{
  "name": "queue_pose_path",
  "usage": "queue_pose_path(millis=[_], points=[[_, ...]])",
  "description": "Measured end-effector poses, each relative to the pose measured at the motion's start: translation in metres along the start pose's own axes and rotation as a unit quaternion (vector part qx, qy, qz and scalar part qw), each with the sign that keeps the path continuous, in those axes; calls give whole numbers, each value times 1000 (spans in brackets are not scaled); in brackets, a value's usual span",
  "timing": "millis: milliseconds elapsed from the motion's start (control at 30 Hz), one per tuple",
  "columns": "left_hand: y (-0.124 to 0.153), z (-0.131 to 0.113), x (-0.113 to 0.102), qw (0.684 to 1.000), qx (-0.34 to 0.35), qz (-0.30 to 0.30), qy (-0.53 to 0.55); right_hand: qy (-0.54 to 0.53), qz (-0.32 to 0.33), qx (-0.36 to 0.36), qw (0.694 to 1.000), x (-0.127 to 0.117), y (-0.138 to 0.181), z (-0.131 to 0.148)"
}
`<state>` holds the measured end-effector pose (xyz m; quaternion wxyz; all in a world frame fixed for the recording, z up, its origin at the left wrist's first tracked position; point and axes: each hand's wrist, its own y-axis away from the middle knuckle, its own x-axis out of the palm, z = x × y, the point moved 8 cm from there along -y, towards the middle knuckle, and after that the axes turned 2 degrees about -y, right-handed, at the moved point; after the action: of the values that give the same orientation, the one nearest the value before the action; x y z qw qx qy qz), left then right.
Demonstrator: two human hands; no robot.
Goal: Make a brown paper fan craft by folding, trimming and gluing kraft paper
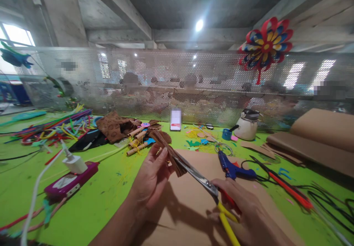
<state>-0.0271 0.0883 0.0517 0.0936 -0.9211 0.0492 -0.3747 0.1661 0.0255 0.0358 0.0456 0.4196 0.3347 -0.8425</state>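
Note:
My left hand (153, 177) is closed around a bundle of thin brown strips (168, 151), held up over a sheet of brown cardboard (190, 198). My right hand (243, 211) grips scissors (203, 183) with yellow and red handles. Their steel blades point up and left and reach the lower part of the bundle. Both hands hover over the cardboard near the front of the green table (105, 201).
A blue glue gun (232, 168) lies right of the scissors, with red-handled pliers (287, 189) and black cables beyond. At left are a magenta device with a white plug (70, 177), coloured strips (52, 128), brown scraps (116, 126), a phone (175, 119), a white pot (247, 126), cardboard sheets (318, 139), and a mesh screen (177, 80) behind.

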Motion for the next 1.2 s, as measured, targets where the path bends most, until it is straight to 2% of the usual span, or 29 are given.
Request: queue_pose_path(millis=[367,633,933,1200], points=[[0,-2,5,1000,2,12,10,-8,-20,-5,1000,-1,2,1],[0,-2,1,1000,11,18,19,-23,-3,13,1000,1,3,-4],[2,-4,5,1000,-5,0,11,-1,-32,-34,999,-3,4,1],[0,-3,5,1000,-1,11,5,-7,7,-21,1000,5,7,-7]])
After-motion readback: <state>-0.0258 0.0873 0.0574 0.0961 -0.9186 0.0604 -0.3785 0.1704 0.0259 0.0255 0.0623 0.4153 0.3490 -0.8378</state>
